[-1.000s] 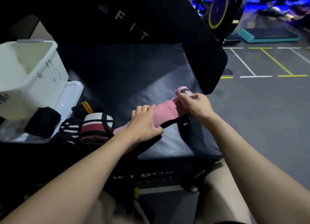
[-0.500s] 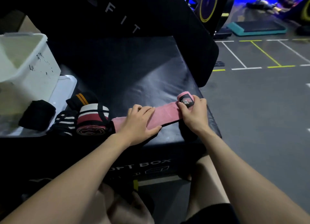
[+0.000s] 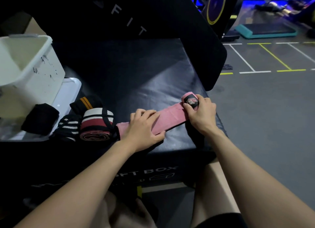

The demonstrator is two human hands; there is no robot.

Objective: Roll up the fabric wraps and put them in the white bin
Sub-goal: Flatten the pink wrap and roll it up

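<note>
A pink fabric wrap (image 3: 170,114) lies stretched flat across the black soft box (image 3: 136,77). Its right end is a small roll with a black logo patch, and my right hand (image 3: 200,114) grips that roll. My left hand (image 3: 144,128) presses flat on the wrap's left part, fingers straight. The white bin (image 3: 34,70) stands at the far left. Beside it lie a rolled red, white and black wrap (image 3: 96,125), a black wrap with orange stripes (image 3: 83,102), a black-and-white striped wrap (image 3: 68,127) and a black roll (image 3: 40,118).
A clear lid (image 3: 69,91) lies under the bin. A black padded panel (image 3: 153,14) with white letters leans behind the box. The grey gym floor (image 3: 264,116) with painted lines lies to the right. My knees are below the box's front edge.
The pink wrap was lifted off the box a second ago; it now lies flat on it. My left hand has pressed it down and my right hand has kept hold of the rolled end.
</note>
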